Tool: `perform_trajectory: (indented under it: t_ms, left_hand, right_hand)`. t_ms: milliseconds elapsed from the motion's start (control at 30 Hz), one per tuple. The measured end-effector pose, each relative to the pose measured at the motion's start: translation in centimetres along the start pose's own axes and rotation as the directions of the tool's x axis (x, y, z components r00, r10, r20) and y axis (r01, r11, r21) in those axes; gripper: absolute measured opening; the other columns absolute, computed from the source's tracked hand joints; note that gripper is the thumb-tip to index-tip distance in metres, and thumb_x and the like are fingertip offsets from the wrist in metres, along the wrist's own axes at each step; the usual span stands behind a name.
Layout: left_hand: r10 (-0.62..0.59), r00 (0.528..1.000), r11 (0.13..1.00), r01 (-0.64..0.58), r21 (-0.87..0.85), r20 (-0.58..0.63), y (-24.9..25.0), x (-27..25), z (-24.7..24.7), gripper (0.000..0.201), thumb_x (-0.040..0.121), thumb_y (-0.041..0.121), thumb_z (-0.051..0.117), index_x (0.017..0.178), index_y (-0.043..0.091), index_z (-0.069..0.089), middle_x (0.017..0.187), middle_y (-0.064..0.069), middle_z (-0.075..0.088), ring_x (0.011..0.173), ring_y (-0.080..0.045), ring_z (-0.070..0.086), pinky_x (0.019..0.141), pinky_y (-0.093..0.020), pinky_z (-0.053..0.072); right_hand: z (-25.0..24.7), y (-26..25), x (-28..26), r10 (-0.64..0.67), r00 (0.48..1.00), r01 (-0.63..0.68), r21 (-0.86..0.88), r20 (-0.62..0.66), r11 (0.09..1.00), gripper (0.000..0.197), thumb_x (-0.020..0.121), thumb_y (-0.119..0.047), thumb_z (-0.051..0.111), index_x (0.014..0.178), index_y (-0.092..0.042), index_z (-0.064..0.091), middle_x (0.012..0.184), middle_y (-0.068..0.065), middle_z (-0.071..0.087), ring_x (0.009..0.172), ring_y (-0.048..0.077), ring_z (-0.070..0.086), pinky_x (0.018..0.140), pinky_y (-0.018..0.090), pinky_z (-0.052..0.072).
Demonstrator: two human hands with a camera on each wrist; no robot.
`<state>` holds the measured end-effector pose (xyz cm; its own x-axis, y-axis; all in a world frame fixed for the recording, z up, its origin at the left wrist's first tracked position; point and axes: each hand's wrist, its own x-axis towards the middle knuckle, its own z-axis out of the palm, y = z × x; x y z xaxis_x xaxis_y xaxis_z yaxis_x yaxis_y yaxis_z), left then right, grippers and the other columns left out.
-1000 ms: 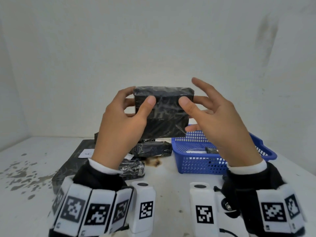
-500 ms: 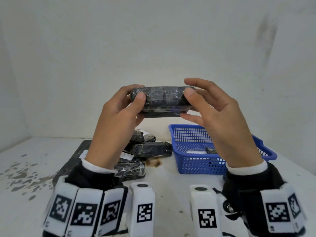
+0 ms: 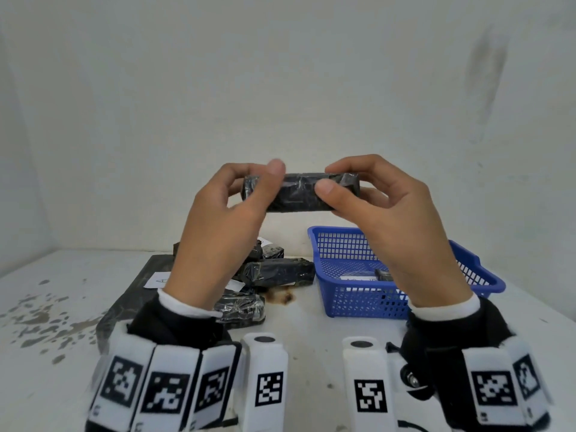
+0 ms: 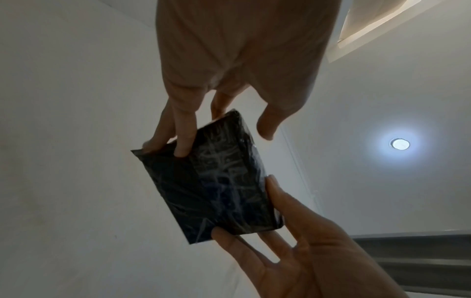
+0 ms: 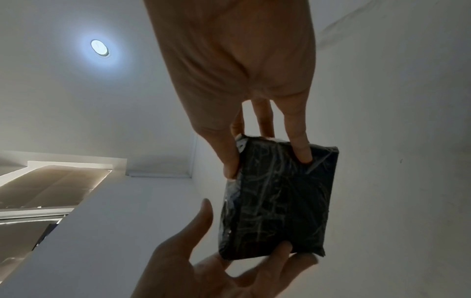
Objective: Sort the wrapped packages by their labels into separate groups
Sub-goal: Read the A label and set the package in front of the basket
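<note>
A black package wrapped in shiny film is held up in the air at chest height, lying flat with its narrow edge toward me. My left hand pinches its left end, thumb on top and fingers behind. My right hand pinches the right end the same way. The left wrist view shows the package's broad underside with no label on it. In the right wrist view the package sits between my right hand's fingers, and a small white bit peeks out at its far edge.
On the white table lie a pile of small black packages, one more nearer me, and a large flat dark package with a white label. A blue basket at the right holds a labelled item. The wall is close behind.
The package has been tipped from its broad face toward me to lying flat and edge-on. Both thumbs have shifted onto its top, and it sits slightly lower.
</note>
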<state>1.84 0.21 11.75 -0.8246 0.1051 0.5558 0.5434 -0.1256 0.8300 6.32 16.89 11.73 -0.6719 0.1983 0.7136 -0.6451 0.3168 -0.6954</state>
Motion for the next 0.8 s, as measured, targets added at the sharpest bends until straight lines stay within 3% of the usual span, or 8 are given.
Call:
perform_trajectory:
  t_ms: [100, 233, 367, 467, 533, 633, 700, 800]
  left_hand:
    - [-0.136, 0.987, 0.980, 0.146, -0.132, 0.085, 0.26, -0.05, -0.07, 0.042, 0.080, 0.051, 0.065, 0.102, 0.015, 0.063, 0.080, 0.007, 0.074, 0.088, -0.027, 0.073, 0.084, -0.036, 0.059]
    - [-0.158, 0.983, 0.957, 0.176, -0.231, 0.092, 0.41, -0.09, -0.28, 0.019, 0.094, 0.012, 0.059, 0.111, 0.009, 0.053, 0.099, -0.016, 0.071, 0.085, -0.029, 0.073, 0.069, -0.035, 0.062]
    - [-0.136, 0.989, 0.962, 0.145, -0.231, 0.057, 0.26, 0.10, -0.38, 0.029, 0.091, 0.009, 0.062, 0.117, 0.013, 0.047, 0.110, -0.018, 0.067, 0.087, -0.023, 0.073, 0.071, -0.036, 0.061]
    - [-0.134, 0.990, 0.964, 0.142, -0.226, 0.049, 0.04, 0.10, -0.34, 0.033, 0.091, 0.011, 0.063, 0.118, 0.018, 0.046, 0.119, -0.018, 0.062, 0.092, -0.025, 0.072, 0.076, -0.040, 0.061]
    - [-0.120, 0.991, 0.967, 0.128, -0.220, 0.052, -0.11, 0.14, -0.30, 0.041, 0.090, 0.009, 0.063, 0.124, 0.019, 0.044, 0.118, -0.018, 0.064, 0.094, -0.025, 0.072, 0.080, -0.040, 0.060]
    - [-0.067, 0.996, 0.978, 0.078, -0.193, 0.067, -0.11, 0.14, -0.41, 0.050, 0.089, 0.004, 0.063, 0.131, 0.023, 0.041, 0.110, -0.010, 0.070, 0.097, -0.019, 0.071, 0.088, -0.035, 0.057]
    - [-0.039, 0.995, 0.982, 0.054, -0.179, 0.087, -0.05, 0.05, -0.46, 0.054, 0.089, 0.002, 0.062, 0.134, 0.023, 0.041, 0.105, -0.005, 0.072, 0.099, -0.019, 0.071, 0.091, -0.035, 0.055]
    - [-0.026, 0.994, 0.987, 0.042, -0.154, 0.103, -0.17, -0.06, -0.32, 0.057, 0.090, 0.001, 0.061, 0.138, 0.025, 0.042, 0.107, -0.005, 0.070, 0.100, -0.022, 0.070, 0.093, -0.038, 0.055]
  right_hand:
    - [-0.10, -0.04, -0.01, -0.033, 0.999, 0.033, 0.020, 0.024, 0.999, 0.019, 0.082, -0.011, 0.079, 0.091, -0.026, 0.072, 0.114, -0.008, 0.072, 0.113, 0.005, 0.066, 0.092, 0.022, 0.054]
    - [0.13, 0.41, 0.04, -0.023, 0.996, 0.022, 0.015, 0.080, 1.000, 0.023, 0.085, -0.015, 0.077, 0.097, -0.034, 0.072, 0.138, -0.008, 0.060, 0.141, 0.000, 0.040, 0.110, 0.033, 0.044]
    - [0.46, 0.02, -0.01, 0.017, 0.998, -0.019, 0.032, 0.063, 0.999, 0.036, 0.093, -0.020, 0.069, 0.127, -0.028, 0.062, 0.113, -0.020, 0.071, 0.122, -0.004, 0.058, 0.092, 0.017, 0.051]
    - [0.44, -0.19, -0.08, 0.081, 0.996, -0.081, 0.004, 0.030, 0.997, 0.063, 0.091, -0.018, 0.071, 0.143, -0.039, 0.043, 0.092, -0.044, 0.063, 0.114, -0.020, 0.049, 0.079, 0.003, 0.045]
    - [0.13, -0.20, -0.15, 0.143, 0.990, -0.142, -0.019, 0.018, 0.990, 0.082, 0.087, -0.023, 0.075, 0.150, -0.048, 0.028, 0.119, -0.038, 0.057, 0.123, -0.008, 0.049, 0.084, 0.007, 0.043]
    - [-0.18, -0.43, -0.14, 0.200, 0.980, -0.198, -0.042, 0.026, 0.979, 0.093, 0.085, -0.024, 0.077, 0.154, -0.048, 0.020, 0.158, -0.003, 0.039, 0.113, -0.006, 0.058, 0.077, 0.004, 0.048]
    - [-0.32, -0.28, 0.02, 0.194, 0.980, -0.192, -0.043, 0.049, 0.980, 0.094, 0.084, -0.022, 0.077, 0.156, -0.043, 0.021, 0.152, 0.000, 0.049, 0.112, -0.003, 0.063, 0.078, 0.007, 0.052]
    - [-0.28, 0.04, 0.05, 0.139, 0.988, -0.133, -0.092, 0.061, 0.987, 0.088, 0.085, -0.022, 0.077, 0.154, -0.044, 0.027, 0.134, -0.011, 0.063, 0.108, 0.008, 0.070, 0.087, 0.026, 0.058]
